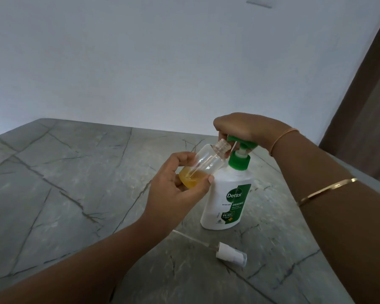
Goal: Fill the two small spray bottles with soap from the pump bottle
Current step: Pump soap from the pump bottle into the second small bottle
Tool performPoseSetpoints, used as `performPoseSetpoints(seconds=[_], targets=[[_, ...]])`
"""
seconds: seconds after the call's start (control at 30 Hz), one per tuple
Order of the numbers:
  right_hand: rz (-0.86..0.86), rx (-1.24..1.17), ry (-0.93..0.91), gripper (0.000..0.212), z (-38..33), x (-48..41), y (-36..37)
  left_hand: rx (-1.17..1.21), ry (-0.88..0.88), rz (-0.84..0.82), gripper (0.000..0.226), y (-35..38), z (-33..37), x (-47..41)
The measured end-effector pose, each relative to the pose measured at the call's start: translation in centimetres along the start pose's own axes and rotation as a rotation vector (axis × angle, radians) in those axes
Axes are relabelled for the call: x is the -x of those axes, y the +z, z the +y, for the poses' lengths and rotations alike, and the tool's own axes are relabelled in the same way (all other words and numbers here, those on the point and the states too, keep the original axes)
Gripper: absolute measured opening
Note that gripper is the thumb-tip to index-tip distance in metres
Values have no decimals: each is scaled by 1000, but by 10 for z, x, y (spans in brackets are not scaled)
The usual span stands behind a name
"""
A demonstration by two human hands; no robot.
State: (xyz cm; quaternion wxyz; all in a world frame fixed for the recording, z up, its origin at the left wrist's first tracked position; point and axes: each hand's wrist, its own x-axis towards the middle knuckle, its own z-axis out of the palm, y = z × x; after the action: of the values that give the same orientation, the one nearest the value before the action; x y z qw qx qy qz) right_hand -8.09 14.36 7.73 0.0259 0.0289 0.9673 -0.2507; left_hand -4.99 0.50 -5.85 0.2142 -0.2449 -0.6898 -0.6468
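— While your left hand (173, 191) grips the small spray bottle (206, 163) round its lower end, thumb on the near side and fingers curled round the far side, the bottle sits tilted at centre frame, open neck pointing up and right.
— Contents?
— Amber soap (190, 178) pooled in the low end, between your fingers. The rest of the bottle is clear. A thin pale line runs down inside from neck to pool; I cannot tell whether it is a stream.
— And your right hand?
— Your right hand (246, 130) lies over the green pump head (241, 142), just right of centre, fingers curled down over the front of the spout. They hide the spout tip. The bottle's neck is just beside the spout; touching or not, I cannot tell.
— Pump bottle?
— The pump bottle (224, 198), white with a green label, stands upright on the grey veined table (64, 183), directly below your right hand.
— Loose items?
— A white spray cap (230, 253) with a clear dip tube lies flat, lower centre-right, near the pump bottle's base but apart from it. There is a thin bracelet (283, 137) at your right wrist and a gold bangle (327, 189) further along the forearm.
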Motion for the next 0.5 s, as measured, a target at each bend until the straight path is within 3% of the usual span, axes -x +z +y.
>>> performPoseSetpoints(seconds=[0.33,0.5], targets=[[0,-12,44,23,2,1,7,9,7,14,45,0,-1,1],[-16,-142,18,23,3,5,8,9,-1,5,36,0,-1,1]])
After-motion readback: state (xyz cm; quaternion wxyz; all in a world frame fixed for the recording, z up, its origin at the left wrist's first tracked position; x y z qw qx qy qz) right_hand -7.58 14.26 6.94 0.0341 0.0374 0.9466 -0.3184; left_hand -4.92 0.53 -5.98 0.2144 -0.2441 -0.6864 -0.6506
